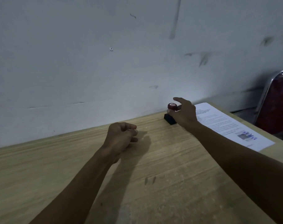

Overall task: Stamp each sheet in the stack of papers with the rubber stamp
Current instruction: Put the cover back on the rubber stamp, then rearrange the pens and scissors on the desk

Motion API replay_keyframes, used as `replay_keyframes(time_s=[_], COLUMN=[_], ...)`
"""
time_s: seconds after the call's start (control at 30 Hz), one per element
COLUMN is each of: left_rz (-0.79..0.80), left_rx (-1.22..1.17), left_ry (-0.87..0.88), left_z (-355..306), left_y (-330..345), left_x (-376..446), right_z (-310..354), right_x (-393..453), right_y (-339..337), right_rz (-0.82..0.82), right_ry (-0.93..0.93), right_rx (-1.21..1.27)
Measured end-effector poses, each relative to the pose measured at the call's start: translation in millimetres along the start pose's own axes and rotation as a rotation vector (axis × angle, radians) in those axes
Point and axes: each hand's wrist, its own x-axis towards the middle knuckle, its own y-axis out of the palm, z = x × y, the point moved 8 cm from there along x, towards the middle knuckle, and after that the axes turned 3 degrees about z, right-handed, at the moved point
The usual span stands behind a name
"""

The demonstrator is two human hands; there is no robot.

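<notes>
Right hand [184, 114] at the rubber stamp [171, 113] near the tabletop's [169, 167] far edge by the wall [89, 54]: thumb and fingers round the red knob, index finger raised; cannot tell how firm the grip is. Stamp's black base sits on the wood, just left of the paper stack [231, 125]. Left hand [121, 138] rests on the tabletop, fingers loosely curled, holding nothing. Red chair [276, 102] far right.

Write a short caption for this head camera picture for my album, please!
Right hand grips the red-knobbed rubber stamp beside printed papers; left hand rests on the wooden table.
</notes>
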Motion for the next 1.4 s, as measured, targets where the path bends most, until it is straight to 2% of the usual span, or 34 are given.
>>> replay_keyframes(time_s=[0.33,0.7,1.03,1.27,1.4], left_rz=[-0.046,-0.199,-0.409,-0.543,-0.631], left_rx=[-0.028,-0.017,-0.018,0.016,0.112], left_ry=[0.041,0.111,0.081,0.051,0.029], left_z=[-12.7,-18.5,11.8,40.6,59.8], left_y=[-22.1,-108.7,-240.0,-328.5,-377.8], left_x=[-42.5,-151.6,-246.8,-278.9,-282.1], right_z=[24.5,121.7,220.0,272.4,297.6], right_x=[-64.6,-201.1,-310.4,-355.2,-368.4], right_y=[-13.0,36.4,123.4,193.4,238.4], right_rz=[-0.087,0.243,0.502,0.64,0.675], right_ry=[-0.049,-0.229,-0.368,-0.417,-0.419], right_rx=[-0.063,0.083,0.086,0.077,0.063])
